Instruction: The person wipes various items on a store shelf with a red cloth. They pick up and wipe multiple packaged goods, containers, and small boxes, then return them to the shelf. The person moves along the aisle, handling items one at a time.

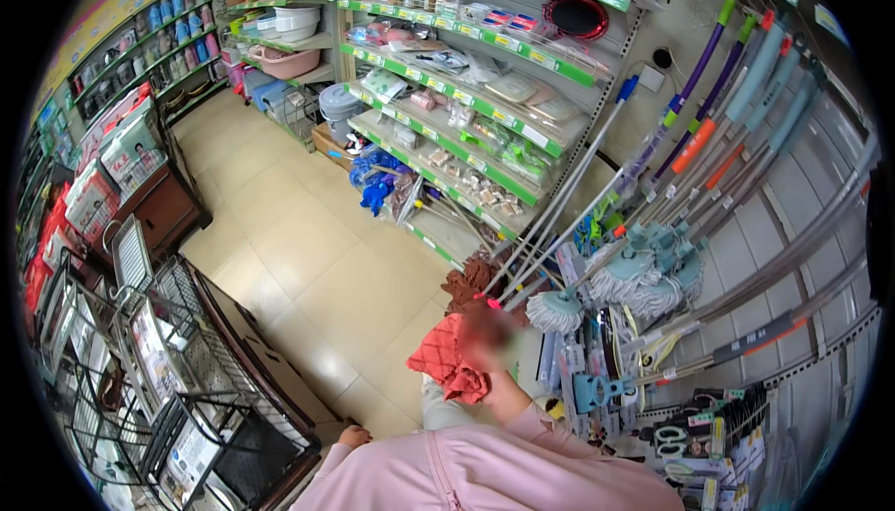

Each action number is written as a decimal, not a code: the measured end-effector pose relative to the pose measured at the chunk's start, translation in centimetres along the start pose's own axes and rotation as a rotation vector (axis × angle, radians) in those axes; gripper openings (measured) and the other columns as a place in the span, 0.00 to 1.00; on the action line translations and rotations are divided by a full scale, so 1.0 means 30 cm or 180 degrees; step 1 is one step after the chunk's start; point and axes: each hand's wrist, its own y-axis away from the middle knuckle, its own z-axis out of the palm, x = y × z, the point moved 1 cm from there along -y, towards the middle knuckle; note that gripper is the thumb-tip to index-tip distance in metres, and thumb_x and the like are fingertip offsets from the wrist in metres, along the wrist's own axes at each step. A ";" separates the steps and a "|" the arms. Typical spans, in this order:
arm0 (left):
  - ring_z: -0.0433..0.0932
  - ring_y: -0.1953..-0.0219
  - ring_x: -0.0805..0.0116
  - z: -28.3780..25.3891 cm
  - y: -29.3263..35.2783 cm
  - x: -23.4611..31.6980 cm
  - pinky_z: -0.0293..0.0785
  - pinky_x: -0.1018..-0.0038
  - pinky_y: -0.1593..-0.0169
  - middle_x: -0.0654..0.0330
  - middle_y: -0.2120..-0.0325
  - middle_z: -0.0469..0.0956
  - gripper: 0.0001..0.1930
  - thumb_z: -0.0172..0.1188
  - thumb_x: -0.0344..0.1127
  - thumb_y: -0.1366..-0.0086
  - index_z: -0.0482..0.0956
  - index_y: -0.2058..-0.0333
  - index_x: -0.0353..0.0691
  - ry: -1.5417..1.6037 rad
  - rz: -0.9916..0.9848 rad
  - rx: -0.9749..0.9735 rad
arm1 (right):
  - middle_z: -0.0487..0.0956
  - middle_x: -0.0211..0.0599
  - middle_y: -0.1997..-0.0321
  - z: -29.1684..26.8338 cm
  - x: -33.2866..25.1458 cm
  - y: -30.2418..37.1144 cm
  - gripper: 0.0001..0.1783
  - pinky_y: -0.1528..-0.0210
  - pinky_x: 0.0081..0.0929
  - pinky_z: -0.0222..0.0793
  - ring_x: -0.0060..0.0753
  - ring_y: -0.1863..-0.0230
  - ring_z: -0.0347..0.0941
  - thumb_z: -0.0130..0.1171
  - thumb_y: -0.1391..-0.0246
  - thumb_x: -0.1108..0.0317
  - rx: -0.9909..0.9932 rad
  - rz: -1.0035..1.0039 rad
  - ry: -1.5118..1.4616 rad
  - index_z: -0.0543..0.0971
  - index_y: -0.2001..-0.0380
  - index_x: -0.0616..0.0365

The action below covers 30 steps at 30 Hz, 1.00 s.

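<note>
A red cloth (438, 357) with a quilted pattern hangs bunched from my right hand (492, 348), which is blurred. Pink shows at that hand's upper edge. Just beyond it stand mop poles (545, 250) and a dark brown mop head or cloth (473, 280). My left hand (354, 435) is low at my side, by the dark cabinet (270, 371). Only a small part of it shows, and its finger shape cannot be made out. Both forearms come out of pink sleeves.
Shelves (466, 96) with green edge strips hold small packaged goods ahead. Blue-and-white mops (643, 269) lean at the right, above hanging scissors (671, 441). Wire racks (177, 324) crowd the left. Tiled floor (308, 269) runs between, with a grey bucket (337, 105) farther off.
</note>
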 end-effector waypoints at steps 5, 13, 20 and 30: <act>0.80 0.64 0.63 -0.057 -0.203 0.194 0.76 0.69 0.59 0.54 0.66 0.82 0.13 0.58 0.35 0.41 0.80 0.62 0.32 -0.0325 0.0048 0.0167 | 0.76 0.45 0.47 -0.001 -0.133 -0.345 0.25 0.42 0.44 0.70 0.44 0.47 0.74 0.53 0.41 0.58 -0.0110 0.0171 0.0383 0.69 0.45 0.62; 0.80 0.63 0.61 -0.208 -0.472 0.819 0.77 0.67 0.60 0.52 0.66 0.81 0.11 0.57 0.32 0.39 0.75 0.60 0.34 0.0401 0.0264 0.0793 | 0.81 0.37 0.59 0.415 -0.514 -0.697 0.16 0.55 0.37 0.77 0.35 0.60 0.79 0.57 0.45 0.59 -0.0181 0.0409 0.0822 0.75 0.57 0.56; 0.80 0.62 0.55 -0.364 -0.721 1.111 0.78 0.63 0.65 0.50 0.66 0.81 0.09 0.54 0.30 0.38 0.73 0.59 0.33 0.0829 0.0483 0.0222 | 0.77 0.39 0.52 0.542 -0.746 -0.938 0.23 0.52 0.39 0.76 0.35 0.55 0.77 0.58 0.44 0.57 -0.0325 0.0234 0.0704 0.71 0.49 0.56; 0.79 0.61 0.63 -0.536 -1.404 1.867 0.75 0.64 0.60 0.56 0.62 0.80 0.16 0.58 0.38 0.40 0.75 0.56 0.37 -0.0982 0.1009 -0.0206 | 0.65 0.39 0.39 0.432 -0.999 -1.023 0.31 0.42 0.39 0.69 0.37 0.40 0.66 0.57 0.45 0.74 -0.0004 -0.2275 0.1226 0.61 0.39 0.54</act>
